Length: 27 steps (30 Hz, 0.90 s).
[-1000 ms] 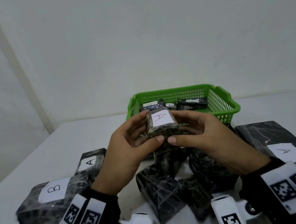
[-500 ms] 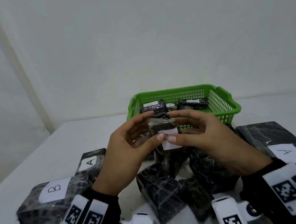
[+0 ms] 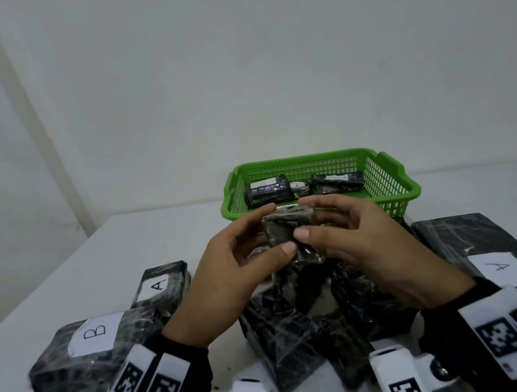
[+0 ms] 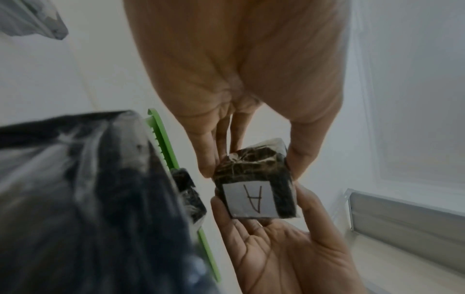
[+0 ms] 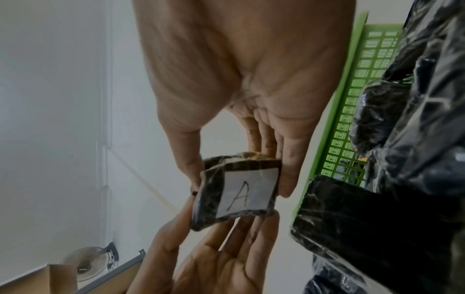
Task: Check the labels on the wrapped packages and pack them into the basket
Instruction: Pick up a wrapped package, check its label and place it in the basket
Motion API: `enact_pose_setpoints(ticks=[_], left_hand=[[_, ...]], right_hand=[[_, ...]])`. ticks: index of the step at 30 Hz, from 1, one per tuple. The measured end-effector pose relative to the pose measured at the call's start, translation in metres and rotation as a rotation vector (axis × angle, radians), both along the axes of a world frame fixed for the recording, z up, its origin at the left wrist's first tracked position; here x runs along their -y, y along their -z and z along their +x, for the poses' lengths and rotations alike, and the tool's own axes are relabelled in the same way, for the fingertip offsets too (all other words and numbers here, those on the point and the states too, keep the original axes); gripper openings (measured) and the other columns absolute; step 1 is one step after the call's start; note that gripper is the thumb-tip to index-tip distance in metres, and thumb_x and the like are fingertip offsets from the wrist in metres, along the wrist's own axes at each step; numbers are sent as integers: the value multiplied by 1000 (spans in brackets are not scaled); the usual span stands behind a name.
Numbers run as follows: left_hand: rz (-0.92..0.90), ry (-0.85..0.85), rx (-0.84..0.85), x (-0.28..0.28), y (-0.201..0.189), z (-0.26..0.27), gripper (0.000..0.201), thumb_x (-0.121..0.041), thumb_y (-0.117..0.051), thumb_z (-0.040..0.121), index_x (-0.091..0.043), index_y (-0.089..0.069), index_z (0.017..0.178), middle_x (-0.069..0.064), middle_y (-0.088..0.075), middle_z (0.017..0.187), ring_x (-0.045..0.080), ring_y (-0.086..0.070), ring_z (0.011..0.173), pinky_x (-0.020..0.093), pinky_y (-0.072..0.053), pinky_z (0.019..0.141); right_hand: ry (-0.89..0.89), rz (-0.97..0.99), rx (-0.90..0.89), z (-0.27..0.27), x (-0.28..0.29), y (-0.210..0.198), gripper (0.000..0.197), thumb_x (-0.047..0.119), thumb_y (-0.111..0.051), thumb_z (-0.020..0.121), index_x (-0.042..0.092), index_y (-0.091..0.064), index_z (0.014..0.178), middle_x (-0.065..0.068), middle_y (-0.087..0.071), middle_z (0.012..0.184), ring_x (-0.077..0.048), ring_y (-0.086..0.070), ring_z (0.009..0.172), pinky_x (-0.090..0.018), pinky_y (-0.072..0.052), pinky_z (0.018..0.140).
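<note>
Both hands — left hand point(image 3: 244, 265), right hand point(image 3: 366, 246) — pinch small package point(image 3: 284, 227), label "A" point(image 4: 250, 200).

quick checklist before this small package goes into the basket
1. Grip: left hand and right hand both pinch the small package, clear of the table: ok.
2. Label read: white label shows "A" in both wrist views: ok.
3. Label seen from head view: turned away: not ok.
4. Room in green basket: bare floor near its front: ok.
5. Path: basket sits right behind the hands: ok.
6. Whether "A" belongs in this basket: cannot tell.
</note>
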<state>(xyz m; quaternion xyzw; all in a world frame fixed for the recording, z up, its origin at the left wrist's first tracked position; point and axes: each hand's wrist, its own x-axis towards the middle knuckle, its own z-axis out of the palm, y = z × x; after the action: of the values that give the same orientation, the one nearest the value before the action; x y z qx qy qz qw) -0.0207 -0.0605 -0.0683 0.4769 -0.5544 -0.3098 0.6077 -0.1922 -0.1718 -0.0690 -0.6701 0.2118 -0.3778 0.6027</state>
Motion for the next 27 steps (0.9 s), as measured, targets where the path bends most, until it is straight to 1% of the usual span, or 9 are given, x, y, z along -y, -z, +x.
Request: enact_pose_setpoints(ticks=[3,7,9,13,16,20,23,25,27], left_hand=[[-17,-29,-44,2,1,4,61,-18,-75,78,-13,-57,136,1,-73,121,17,-69,115,23,-56,88],[-5,-21,-54,3,3,7,53,-20,-75,88,-13,-57,137,3,-70,127,18,-66,120,28,-54,97],[-17,-45,-66,3,3,8,54,-21,-76,84,-13,-59,134,3,-72,123,18,-67,117,26,-55,94],[1,-15,-129,4,6,11,57,-35,-72,81,-15,-61,133,6,-71,125,25,-66,120,43,-50,101],[8,-20,-209,6,5,11,49,-29,-69,84,-9,-64,129,12,-71,124,30,-67,118,42,-54,96],[54,73,-343,5,-1,6,37,-28,-56,96,-3,-67,121,18,-71,120,28,-69,113,36,-59,88],[129,104,-428,6,-2,5,49,-36,-53,91,-3,-65,124,21,-71,119,27,-71,100,38,-61,87],[150,106,-414,6,-2,4,50,-38,-51,91,-5,-65,125,19,-72,117,25,-72,98,38,-61,86],[120,61,-341,6,-3,3,49,-40,-47,94,-8,-66,124,14,-73,117,25,-72,105,40,-58,92]], right_hand=[[6,-66,-53,0,-1,0,74,32,-98,61,23,-68,128,-1,-76,120,-18,-78,103,-33,-60,91],[32,-104,-39,-1,-5,-4,65,27,-89,61,27,-69,123,5,-75,116,-8,-77,98,-19,-59,77],[6,-105,-36,-2,-7,-5,68,26,-88,62,26,-68,127,7,-75,117,-6,-77,98,-18,-59,78],[10,-124,-46,-2,-9,-6,75,32,-88,57,29,-67,129,10,-75,115,-1,-75,100,-15,-58,83],[-7,-142,-58,-3,-9,-6,75,35,-90,60,32,-67,131,8,-75,120,-5,-74,107,-20,-58,89],[-81,-137,-68,-7,-7,-9,75,14,-89,70,33,-62,137,20,-71,122,9,-68,109,-12,-56,85],[-25,-194,-116,-5,-6,-7,66,23,-85,78,35,-62,139,19,-67,136,2,-61,128,-24,-52,106],[20,-171,-78,-3,-5,-6,54,22,-82,83,30,-66,134,14,-72,130,-4,-65,125,-27,-53,106],[56,-126,-25,-3,-3,-5,43,18,-80,87,25,-70,129,6,-78,121,-12,-73,114,-33,-58,99]])
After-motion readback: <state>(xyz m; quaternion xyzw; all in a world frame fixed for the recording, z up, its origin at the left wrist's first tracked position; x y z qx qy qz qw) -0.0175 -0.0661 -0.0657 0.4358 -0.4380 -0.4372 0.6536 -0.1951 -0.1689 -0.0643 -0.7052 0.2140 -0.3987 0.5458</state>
